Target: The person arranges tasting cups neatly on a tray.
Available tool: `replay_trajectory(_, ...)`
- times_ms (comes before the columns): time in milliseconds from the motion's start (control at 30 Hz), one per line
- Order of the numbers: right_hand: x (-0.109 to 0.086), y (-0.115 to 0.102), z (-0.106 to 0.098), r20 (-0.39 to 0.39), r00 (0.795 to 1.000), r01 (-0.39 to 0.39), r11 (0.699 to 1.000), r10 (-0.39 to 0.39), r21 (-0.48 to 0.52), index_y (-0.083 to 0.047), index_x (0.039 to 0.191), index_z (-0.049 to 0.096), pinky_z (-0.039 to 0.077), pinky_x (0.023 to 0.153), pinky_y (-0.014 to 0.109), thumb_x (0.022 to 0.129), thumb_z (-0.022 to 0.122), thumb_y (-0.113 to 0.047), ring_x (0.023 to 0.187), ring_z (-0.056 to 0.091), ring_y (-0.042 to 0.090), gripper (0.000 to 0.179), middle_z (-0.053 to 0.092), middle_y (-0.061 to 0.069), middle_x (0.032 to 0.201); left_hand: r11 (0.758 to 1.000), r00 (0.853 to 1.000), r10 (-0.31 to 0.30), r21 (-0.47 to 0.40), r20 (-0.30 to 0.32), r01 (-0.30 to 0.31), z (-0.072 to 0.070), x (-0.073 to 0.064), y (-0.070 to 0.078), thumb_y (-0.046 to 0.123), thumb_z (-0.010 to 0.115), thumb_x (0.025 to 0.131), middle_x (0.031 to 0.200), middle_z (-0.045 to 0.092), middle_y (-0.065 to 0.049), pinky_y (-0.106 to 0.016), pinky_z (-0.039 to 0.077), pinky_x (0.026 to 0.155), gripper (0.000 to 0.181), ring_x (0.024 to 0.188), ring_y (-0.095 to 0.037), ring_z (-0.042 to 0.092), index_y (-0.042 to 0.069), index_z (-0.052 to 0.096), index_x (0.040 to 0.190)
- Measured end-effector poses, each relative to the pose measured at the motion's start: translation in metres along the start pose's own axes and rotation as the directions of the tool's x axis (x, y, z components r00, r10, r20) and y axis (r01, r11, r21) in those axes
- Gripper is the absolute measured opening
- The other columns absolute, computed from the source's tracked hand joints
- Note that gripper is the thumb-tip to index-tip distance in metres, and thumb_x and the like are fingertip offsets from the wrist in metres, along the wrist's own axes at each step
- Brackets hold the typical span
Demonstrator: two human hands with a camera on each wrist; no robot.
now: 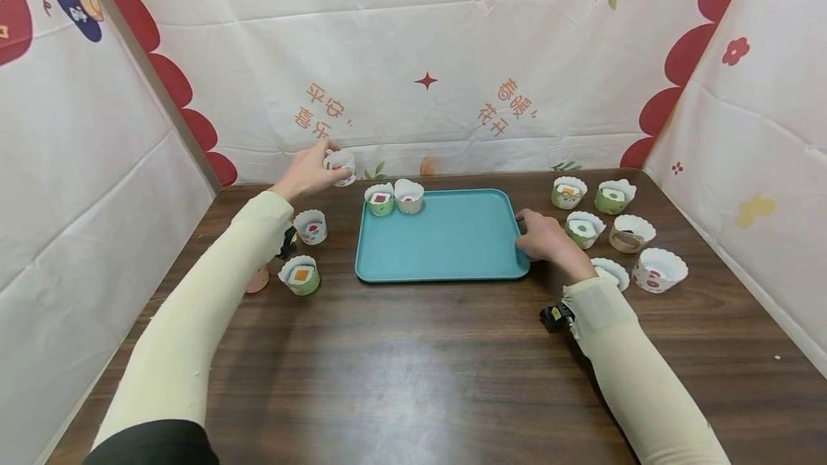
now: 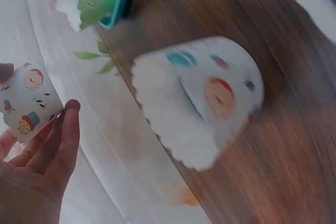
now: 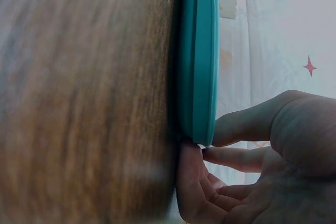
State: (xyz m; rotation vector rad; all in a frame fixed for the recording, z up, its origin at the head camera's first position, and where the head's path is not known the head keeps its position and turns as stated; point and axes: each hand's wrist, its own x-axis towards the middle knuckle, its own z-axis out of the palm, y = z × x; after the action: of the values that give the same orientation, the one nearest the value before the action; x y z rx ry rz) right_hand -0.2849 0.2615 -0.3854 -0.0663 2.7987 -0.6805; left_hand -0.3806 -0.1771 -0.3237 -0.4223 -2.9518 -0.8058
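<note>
Above the table's back left, my left hand [image 1: 311,172] grips a white paper baking cup [image 1: 340,166] in the air. In the left wrist view that cup [image 2: 32,98] shows printed doughnuts and cupcakes, with thumb and fingertips on its sides. At the right edge of the teal tray [image 1: 446,242], my right hand [image 1: 543,235] holds the rim. The right wrist view shows my thumb [image 3: 241,124] at the tray's [image 3: 202,77] upper edge and fingers against its side. A green cup [image 1: 379,199] and a white cup [image 1: 409,196] stand in the tray's back left corner.
Left of the tray stand a white cup [image 1: 311,227], a green cup [image 1: 300,275] and a pink cup [image 1: 258,280] partly behind my sleeve. Several cups, such as a brown-patterned one [image 1: 631,234], stand right of the tray beside my right arm. Printed cloth [image 1: 426,41] walls the table.
</note>
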Motion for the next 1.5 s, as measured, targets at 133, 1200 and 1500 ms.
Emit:
replay_trajectory(133,0.001,0.000,0.000,-0.001,1.000,0.001,1.000,-0.001,0.006,0.009,0.152,0.034,0.049,0.068,0.031,0.092,0.046,-0.005,0.105,0.055,0.038,0.063,0.046,0.035,0.147,1.000,1.000,0.022,-0.007,-0.007,-0.023,0.006,0.005,0.008,0.044,0.065,0.094,0.132,0.060,-0.017,-0.053,0.050,0.102,0.063,0.114,-0.033,0.054,0.013,0.046,0.145)
replay_trajectory(1200,0.003,0.002,0.003,0.008,1.000,-0.006,1.000,0.006,0.015,0.008,0.153,0.034,0.052,0.068,0.030,0.092,0.047,-0.005,0.103,0.057,0.037,0.063,0.046,0.035,0.145,0.990,0.985,0.141,-0.047,0.105,-0.136,0.055,0.030,0.087,0.042,0.067,0.097,0.152,0.051,-0.018,-0.052,0.052,0.111,0.065,0.134,-0.032,0.053,0.011,0.044,0.149)
replay_trajectory(1500,0.003,0.003,0.001,0.005,1.000,-0.015,1.000,0.015,0.017,0.008,0.153,0.035,0.049,0.061,0.027,0.092,0.048,-0.005,0.097,0.059,0.035,0.063,0.045,0.034,0.148,0.979,0.973,0.197,0.023,0.119,-0.202,0.074,0.042,0.107,0.043,0.068,0.097,0.143,0.059,-0.014,-0.047,0.055,0.108,0.062,0.126,-0.029,0.056,0.011,0.048,0.146)
